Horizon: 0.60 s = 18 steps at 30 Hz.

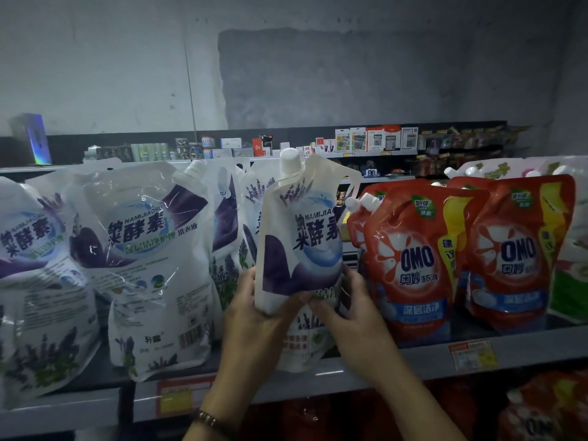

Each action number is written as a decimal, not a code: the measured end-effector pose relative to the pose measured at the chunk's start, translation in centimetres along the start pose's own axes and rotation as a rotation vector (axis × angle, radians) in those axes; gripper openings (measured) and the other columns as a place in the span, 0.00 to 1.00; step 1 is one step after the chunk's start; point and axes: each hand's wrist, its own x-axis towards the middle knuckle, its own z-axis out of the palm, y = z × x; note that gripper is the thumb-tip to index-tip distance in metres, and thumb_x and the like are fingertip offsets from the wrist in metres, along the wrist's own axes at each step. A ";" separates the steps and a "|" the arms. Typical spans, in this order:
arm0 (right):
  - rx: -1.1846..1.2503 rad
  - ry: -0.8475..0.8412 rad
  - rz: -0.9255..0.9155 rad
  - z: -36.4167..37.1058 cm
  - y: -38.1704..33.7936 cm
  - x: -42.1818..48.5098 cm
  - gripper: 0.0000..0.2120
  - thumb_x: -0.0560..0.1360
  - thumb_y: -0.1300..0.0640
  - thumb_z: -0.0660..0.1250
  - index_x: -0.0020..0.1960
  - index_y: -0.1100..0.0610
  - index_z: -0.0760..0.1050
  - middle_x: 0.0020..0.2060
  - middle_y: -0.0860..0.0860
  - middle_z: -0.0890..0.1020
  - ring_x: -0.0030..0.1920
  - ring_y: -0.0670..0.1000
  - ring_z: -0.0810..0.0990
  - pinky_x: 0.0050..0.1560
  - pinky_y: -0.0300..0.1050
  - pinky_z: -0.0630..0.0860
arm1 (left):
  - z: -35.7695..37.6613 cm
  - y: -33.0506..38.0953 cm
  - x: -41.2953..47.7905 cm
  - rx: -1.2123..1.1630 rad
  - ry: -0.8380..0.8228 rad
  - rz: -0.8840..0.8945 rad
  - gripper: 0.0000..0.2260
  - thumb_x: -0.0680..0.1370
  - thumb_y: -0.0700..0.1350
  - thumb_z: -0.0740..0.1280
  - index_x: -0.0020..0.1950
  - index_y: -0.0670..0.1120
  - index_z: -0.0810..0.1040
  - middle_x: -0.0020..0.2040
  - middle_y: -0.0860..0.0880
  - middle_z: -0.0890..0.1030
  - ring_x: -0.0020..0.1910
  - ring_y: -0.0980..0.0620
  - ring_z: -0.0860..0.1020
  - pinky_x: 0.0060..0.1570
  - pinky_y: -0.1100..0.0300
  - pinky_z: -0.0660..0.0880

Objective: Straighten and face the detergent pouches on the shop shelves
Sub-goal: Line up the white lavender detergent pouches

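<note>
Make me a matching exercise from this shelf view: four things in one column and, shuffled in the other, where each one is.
Things
1. white lavender pouch
2. nearest red OMO pouch
3. shiny box
4. yellow price label

Places
A. on the top ledge, far left
B. on the front edge of the shelf
C. held between the left hand and the right hand
D. standing on the shelf, just right of the right hand

Pairs: 1-C, 2-D, 3-A, 4-B
</note>
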 end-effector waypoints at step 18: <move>-0.005 0.068 -0.167 0.7 0.0 1.8 0.32 0.72 0.60 0.82 0.72 0.49 0.74 0.64 0.46 0.84 0.66 0.46 0.82 0.65 0.55 0.82 | -2.4 -1.7 2.5 0.209 -0.032 -0.161 0.22 0.82 0.60 0.64 0.35 0.46 0.77 0.28 0.54 0.82 0.26 0.61 0.77 0.30 0.68 0.70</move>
